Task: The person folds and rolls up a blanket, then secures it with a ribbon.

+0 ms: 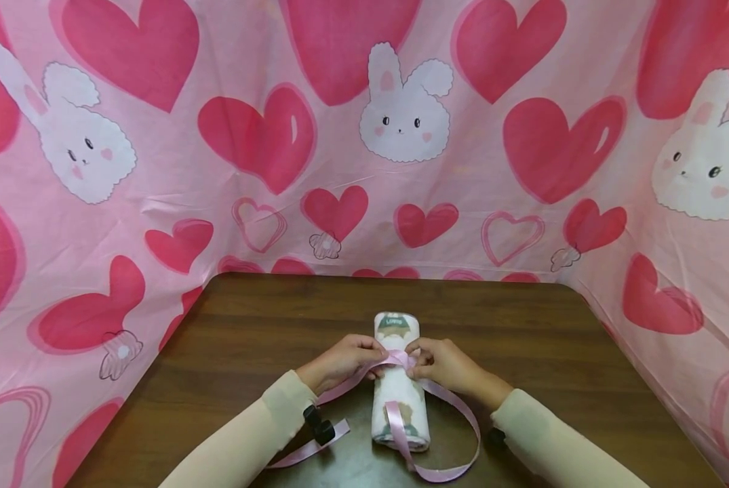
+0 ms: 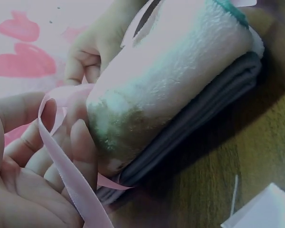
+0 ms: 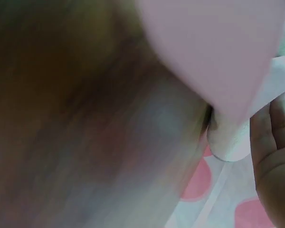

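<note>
A rolled white towel [image 1: 401,393] with printed patches stands lengthwise on the table; the left wrist view shows a dark grey folded layer [image 2: 194,123] along its underside. Pink ribbon [image 1: 395,358] crosses the roll's upper half, overlapping itself in the middle. From the left, my left hand [image 1: 342,359] pinches the ribbon between thumb and fingers at the roll's edge. On the other side, my right hand [image 1: 449,366] has curled fingertips pinching the ribbon near the crossing. One ribbon tail loops right and back over the towel's near end; the other runs left beneath my forearm.
The brown wooden table [image 1: 266,312] extends around the towel. Pink cloth [image 1: 340,149] printed with hearts and rabbits hangs behind and at both sides. A black wrist device [image 1: 320,425] sits on my left sleeve cuff. A ribbon close to the lens fills part of the right wrist view.
</note>
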The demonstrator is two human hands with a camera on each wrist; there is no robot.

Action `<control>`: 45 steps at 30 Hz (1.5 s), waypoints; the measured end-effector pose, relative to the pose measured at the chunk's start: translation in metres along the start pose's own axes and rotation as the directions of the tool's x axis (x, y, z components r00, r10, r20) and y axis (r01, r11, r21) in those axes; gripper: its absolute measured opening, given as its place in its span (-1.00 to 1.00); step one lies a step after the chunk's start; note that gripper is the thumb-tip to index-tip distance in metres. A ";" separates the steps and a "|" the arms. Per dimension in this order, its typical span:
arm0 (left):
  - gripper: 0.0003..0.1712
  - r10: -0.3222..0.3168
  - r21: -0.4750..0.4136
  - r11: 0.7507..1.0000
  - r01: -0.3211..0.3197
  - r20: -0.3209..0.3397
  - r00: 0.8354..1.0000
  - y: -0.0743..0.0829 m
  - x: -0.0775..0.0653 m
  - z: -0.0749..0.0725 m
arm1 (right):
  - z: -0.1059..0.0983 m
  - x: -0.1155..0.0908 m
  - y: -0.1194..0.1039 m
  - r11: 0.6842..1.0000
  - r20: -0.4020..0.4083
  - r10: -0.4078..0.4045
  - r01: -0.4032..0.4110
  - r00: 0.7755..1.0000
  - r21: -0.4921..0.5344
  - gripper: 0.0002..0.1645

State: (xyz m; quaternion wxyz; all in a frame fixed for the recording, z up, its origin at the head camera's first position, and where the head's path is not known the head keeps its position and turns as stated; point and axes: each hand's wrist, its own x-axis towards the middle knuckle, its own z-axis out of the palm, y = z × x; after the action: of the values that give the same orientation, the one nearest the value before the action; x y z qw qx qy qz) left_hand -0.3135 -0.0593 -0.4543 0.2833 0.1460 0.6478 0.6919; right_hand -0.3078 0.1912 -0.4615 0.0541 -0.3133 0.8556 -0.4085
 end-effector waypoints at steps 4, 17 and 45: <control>-0.89 -0.019 -0.050 0.999 0.020 0.026 0.999 0.001 -0.001 0.002 | 0.000 0.000 -0.002 0.959 0.065 0.052 -0.068 0.997 0.274 -0.64; -0.90 0.019 -0.088 0.996 -0.018 0.010 1.000 0.002 -0.004 0.001 | -0.001 -0.005 -0.007 0.904 0.151 0.069 -0.126 0.986 0.409 -0.37; -0.85 0.017 -0.068 0.998 -0.018 -0.009 1.000 -0.003 -0.005 -0.006 | 0.014 0.005 -0.003 0.648 -0.170 -0.473 0.210 0.865 -0.732 -0.82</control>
State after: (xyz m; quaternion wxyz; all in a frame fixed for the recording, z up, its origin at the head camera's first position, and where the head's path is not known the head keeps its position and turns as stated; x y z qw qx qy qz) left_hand -0.3122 -0.0668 -0.4571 0.2793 0.1388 0.6238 0.7167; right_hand -0.3054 0.1774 -0.4675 -0.2974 -0.3914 0.8639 -0.1099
